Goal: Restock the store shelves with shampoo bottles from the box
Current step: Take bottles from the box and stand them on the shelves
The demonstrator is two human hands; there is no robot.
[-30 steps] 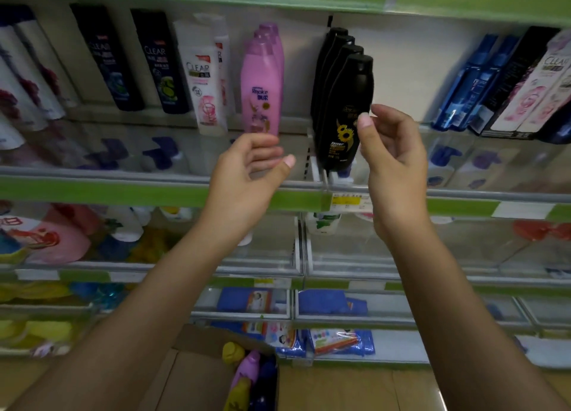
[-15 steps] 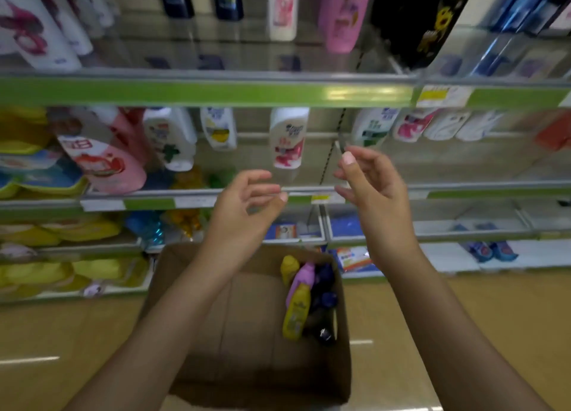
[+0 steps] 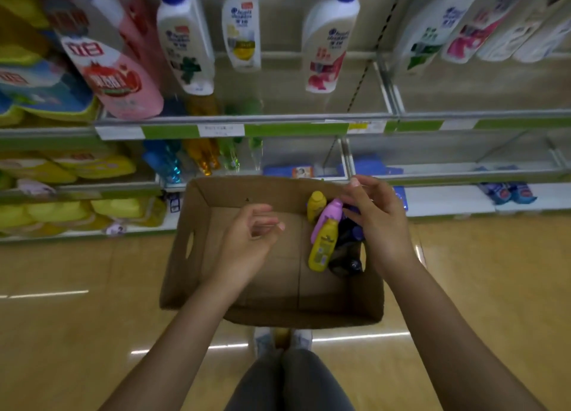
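- Your left hand (image 3: 250, 240) hovers over the bare left side of the box (image 3: 197, 250), fingers loosely curled, holding nothing.
- Your right hand (image 3: 378, 222) is above the box's right side, over the bottles; fingers relaxed and apart, nothing gripped.
- Bottles sit bunched against the right wall: yellow bottle (image 3: 323, 245), pink bottle (image 3: 329, 216), a second yellow one (image 3: 315, 205) behind, dark bottles (image 3: 346, 256) beside them.
- Box sits on the floor (image 3: 77, 333) in front of the shelves (image 3: 278, 129).
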